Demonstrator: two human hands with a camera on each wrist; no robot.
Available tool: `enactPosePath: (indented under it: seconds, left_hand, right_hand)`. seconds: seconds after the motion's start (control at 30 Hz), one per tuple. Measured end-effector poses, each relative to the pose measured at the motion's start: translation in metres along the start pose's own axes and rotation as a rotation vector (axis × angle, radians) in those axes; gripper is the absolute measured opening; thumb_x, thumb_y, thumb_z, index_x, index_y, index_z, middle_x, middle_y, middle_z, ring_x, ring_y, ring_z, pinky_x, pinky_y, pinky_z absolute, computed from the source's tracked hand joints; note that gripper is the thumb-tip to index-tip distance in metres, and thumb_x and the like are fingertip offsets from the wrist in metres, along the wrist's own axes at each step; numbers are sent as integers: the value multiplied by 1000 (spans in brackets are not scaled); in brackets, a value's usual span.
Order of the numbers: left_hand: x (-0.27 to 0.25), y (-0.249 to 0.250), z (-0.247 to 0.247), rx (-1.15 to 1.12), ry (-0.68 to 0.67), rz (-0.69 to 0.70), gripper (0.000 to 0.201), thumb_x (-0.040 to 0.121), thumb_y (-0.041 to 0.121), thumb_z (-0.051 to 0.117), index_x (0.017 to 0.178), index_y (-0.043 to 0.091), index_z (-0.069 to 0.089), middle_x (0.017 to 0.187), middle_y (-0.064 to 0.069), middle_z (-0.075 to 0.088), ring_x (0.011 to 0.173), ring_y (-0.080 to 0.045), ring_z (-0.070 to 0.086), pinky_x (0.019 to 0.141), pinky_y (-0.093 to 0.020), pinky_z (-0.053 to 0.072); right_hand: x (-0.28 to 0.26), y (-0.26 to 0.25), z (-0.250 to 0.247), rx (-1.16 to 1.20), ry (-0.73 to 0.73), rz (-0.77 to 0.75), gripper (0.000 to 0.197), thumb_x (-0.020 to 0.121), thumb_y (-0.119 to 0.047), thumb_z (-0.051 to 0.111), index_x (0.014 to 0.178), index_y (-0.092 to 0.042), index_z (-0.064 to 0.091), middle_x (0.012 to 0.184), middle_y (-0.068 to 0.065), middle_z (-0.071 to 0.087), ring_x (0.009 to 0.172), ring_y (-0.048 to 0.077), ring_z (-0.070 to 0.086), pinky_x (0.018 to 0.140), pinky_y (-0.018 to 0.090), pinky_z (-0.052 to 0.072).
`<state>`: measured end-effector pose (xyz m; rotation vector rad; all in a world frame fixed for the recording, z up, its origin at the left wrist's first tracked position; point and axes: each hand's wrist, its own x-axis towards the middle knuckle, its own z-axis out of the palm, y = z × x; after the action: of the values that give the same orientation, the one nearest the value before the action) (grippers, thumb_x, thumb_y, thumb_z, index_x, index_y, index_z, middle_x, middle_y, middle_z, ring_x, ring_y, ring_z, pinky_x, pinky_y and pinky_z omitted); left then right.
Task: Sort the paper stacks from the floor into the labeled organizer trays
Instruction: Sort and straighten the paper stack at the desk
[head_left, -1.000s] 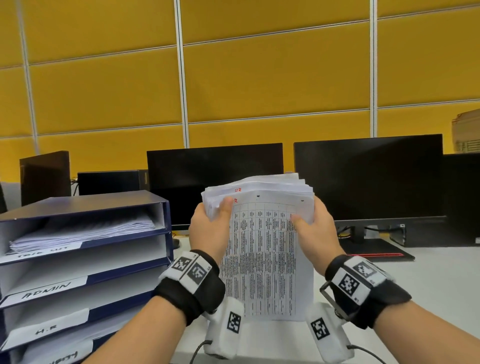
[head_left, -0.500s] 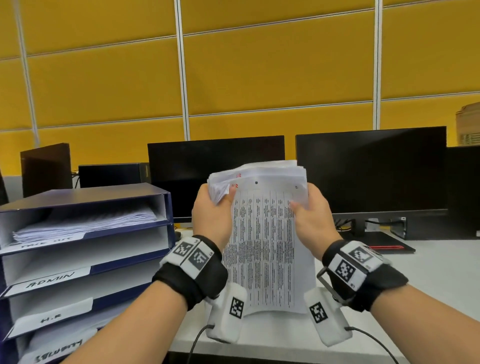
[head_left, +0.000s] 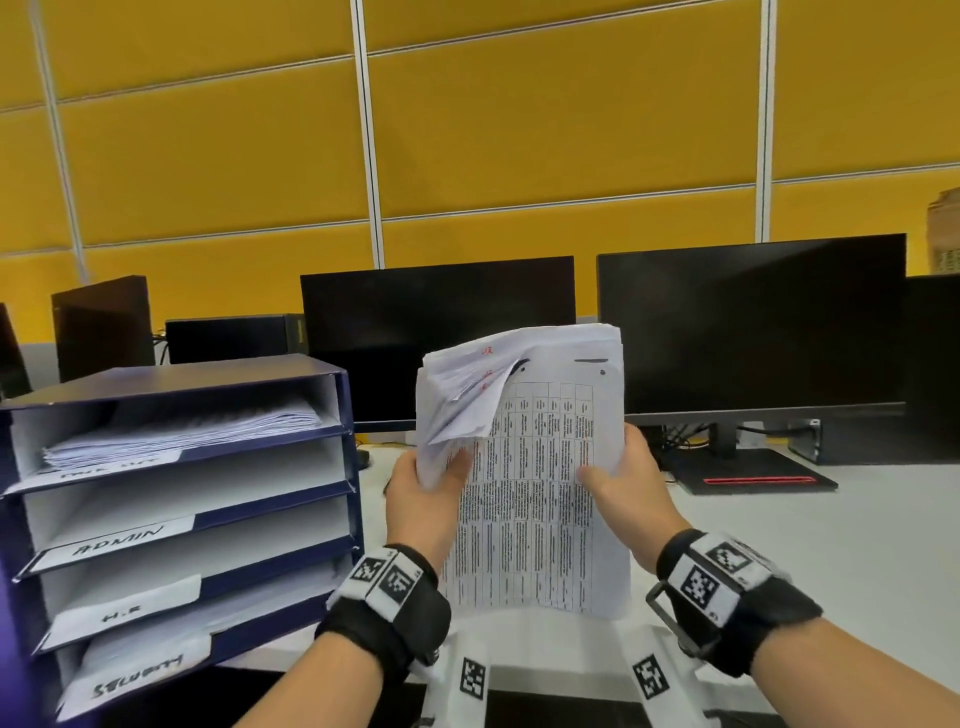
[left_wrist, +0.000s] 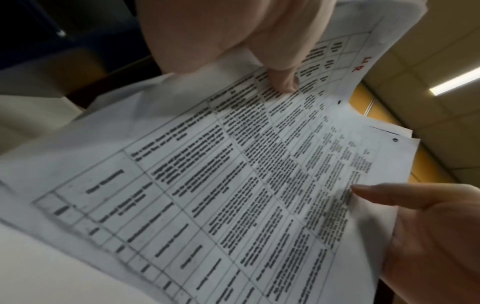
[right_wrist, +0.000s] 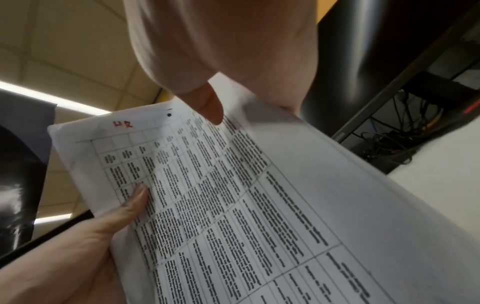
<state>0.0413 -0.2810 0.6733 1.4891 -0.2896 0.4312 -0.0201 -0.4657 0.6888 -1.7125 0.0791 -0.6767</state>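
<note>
While both thumbs press on its printed front sheet, the paper stack (head_left: 540, 483) stands upright above the desk (head_left: 857, 530), gripped at its edges by the left hand (head_left: 423, 499) and the right hand (head_left: 626, 480); the fingers behind it are hidden. Its top left corners curl forward, red "HR" showing. The organizer (head_left: 176, 499) sits to the left, its top label too blurred to read, before dark monitors (head_left: 748, 322).

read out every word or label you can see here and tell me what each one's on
"ADMIN": label on second tray.
"H.R": label on third tray.
"HR", red handwriting: top of held papers.
Top tray label and bottom tray label: handwriting unreadable.
Printed table on papers: too blurred.
</note>
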Motion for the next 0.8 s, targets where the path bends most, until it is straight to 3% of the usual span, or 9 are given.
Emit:
enactPosePath:
  seconds: [0.1,0.17,0.3,0.4,0.5,0.6,0.7,0.8]
  left_hand:
    - [-1,-7,-5,17,-6,-8,33,85,41,66,108,19,59,99,-3,69,90,-20,65,71,-31,50]
    - [-2,-13,-10,23,-7,-37,34,85,45,65,107,20,61,98,-3,70,91,-23,67,78,-37,54]
    - [-10,-19,-11,44,-41,-63,26,97,27,51,119,14,52,108,-5,64,99,-23,60,83,-34,46]
    - [-7,-9,-7,85,-54,18,14,100,24,42,114,21,44,110,-2,59,102,-20,57,83,-30,41]
    - [-2,-6,-5,91,-29,52,13,100,23,43,113,19,42,112,-3,58,103,-21,56,86,-30,42]
    - [-6,-23,-5,143,-63,-55,18,100,20,45,117,21,43,108,0,59,96,-20,58,84,-30,44]
    - [-12,-45,-9,260,-133,-130,27,99,13,45,126,15,46,114,-1,60,97,-17,55,87,-27,42]
    - [-9,-51,-12,314,-154,-184,28,97,13,46,125,14,48,117,-5,62,99,-19,56,88,-29,43]
  right_hand:
    - [-2,4,-1,18,60,-18,46,88,-1,57,129,-16,42,115,0,57,89,3,55,62,16,40]
    - [-5,7,-1,14,53,-11,43,90,-4,58,128,-17,42,113,-1,56,90,4,55,68,19,42]
    - [-10,8,0,-8,13,4,37,92,-6,57,123,-19,43,112,-3,55,102,14,54,86,32,43]
    - [-8,-2,1,5,73,-61,32,93,-4,54,118,-19,43,111,-3,54,104,15,52,94,36,44]
    - [-4,-9,5,23,89,-75,31,93,-5,53,118,-19,42,111,-3,54,105,16,53,91,37,44]
    - [-7,2,7,-26,18,-16,42,91,-1,54,128,-13,37,111,-2,52,103,15,52,86,32,43]
    - [-14,19,6,-102,-62,43,43,91,-3,54,128,-13,34,99,-11,50,90,7,52,81,29,41]
    - [-12,26,3,-140,-84,107,41,93,-1,50,126,-17,32,102,-7,52,96,15,52,83,31,42]
